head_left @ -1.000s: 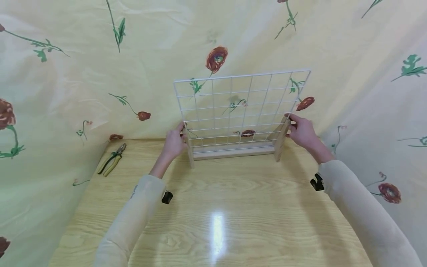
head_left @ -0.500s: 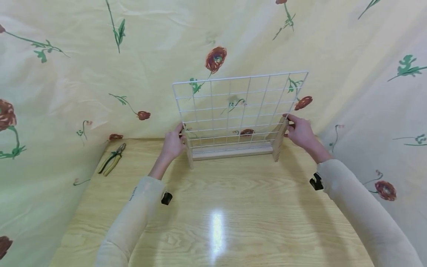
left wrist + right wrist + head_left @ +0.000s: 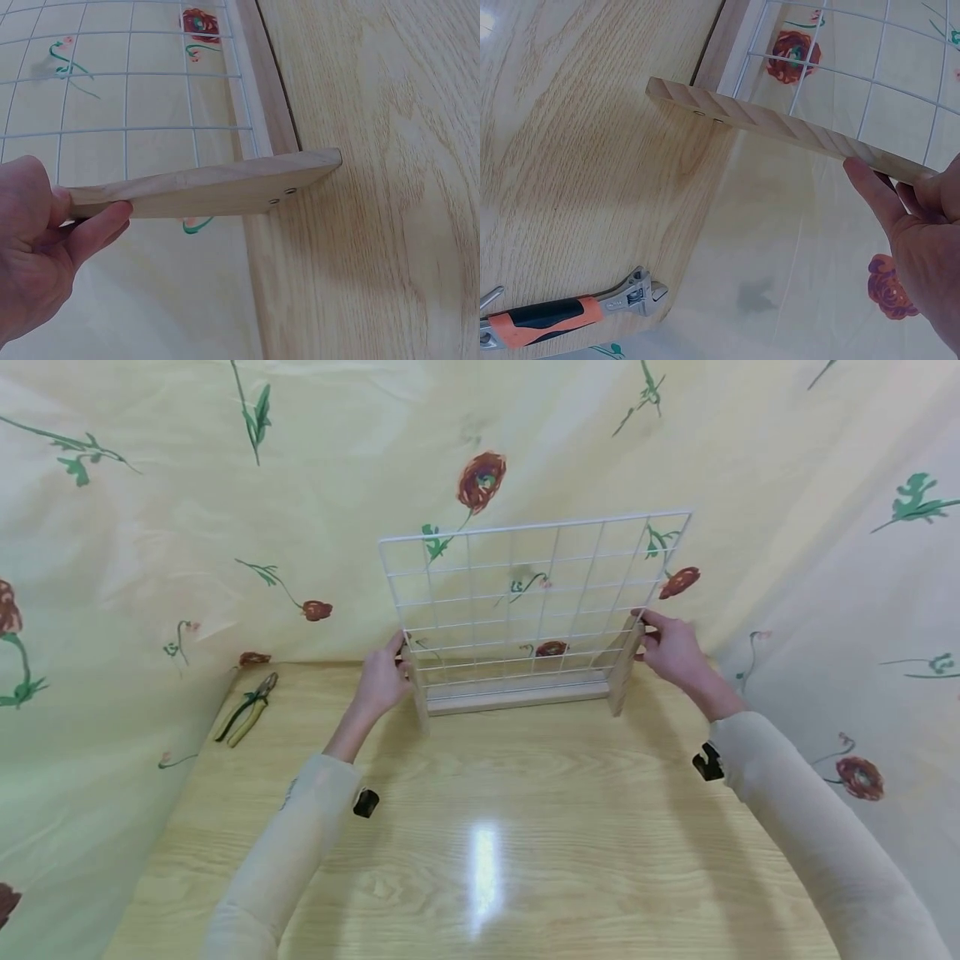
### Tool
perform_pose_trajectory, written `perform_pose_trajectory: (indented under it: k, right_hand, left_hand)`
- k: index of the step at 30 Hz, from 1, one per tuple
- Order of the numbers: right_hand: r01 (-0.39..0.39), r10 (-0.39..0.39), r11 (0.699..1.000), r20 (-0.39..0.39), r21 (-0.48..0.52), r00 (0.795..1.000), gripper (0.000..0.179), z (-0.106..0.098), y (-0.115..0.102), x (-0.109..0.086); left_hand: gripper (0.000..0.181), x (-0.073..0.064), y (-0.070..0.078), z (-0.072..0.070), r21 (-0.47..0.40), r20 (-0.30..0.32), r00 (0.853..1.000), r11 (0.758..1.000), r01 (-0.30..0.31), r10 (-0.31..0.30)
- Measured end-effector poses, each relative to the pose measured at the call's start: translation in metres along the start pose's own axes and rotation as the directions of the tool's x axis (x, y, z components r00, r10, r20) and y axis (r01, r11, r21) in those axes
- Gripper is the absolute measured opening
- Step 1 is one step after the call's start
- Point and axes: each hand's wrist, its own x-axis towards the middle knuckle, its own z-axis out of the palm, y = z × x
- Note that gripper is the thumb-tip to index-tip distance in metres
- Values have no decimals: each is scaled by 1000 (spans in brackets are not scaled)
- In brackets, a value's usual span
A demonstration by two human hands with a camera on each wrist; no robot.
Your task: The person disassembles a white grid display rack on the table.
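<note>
A rack of pale wood with a white wire grid (image 3: 525, 527) stands at the back of the table, the grid leaning back. My left hand (image 3: 382, 681) pinches the upper end of the left side board (image 3: 217, 187), thumb on one face and fingers on the other. On the opposite side my right hand (image 3: 672, 652) pinches the top of the right side board (image 3: 765, 124), with the index finger stretched along its outer face. A wooden crossbar (image 3: 517, 700) joins the boards low down. Screw heads (image 3: 290, 191) show on the left board's outer face.
Pliers (image 3: 249, 708) with yellowish handles lie at the table's back left. An adjustable wrench (image 3: 547, 321) with an orange and black handle lies near the table's right edge. A flower-printed cloth (image 3: 337, 452) hangs behind and at both sides of the wooden table (image 3: 585, 827).
The head view has shifted slightly, so the scene sits a little higher and farther left. Both hands keep hold of the rack's side boards, which stays in place.
</note>
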Motion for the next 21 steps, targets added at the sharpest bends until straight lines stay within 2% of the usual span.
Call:
perform_pose_trajectory:
  k: [8, 15, 21]
  right_hand:
    - [0, 0, 1000, 6, 0, 1000, 45, 3, -3, -3]
    - [-28, 29, 999, 34, -37, 999, 46, 3, -4, -5]
    - [28, -27, 998, 15, -56, 1000, 43, 3, -3, -8]
  left_hand:
    - [39, -5, 0, -4, 31, -5, 1000, 1000, -2, 2]
    - [38, -9, 1, -5, -4, 9, 1000, 1000, 9, -9]
    - [32, -13, 2, -5, 33, 5, 1000, 999, -14, 14]
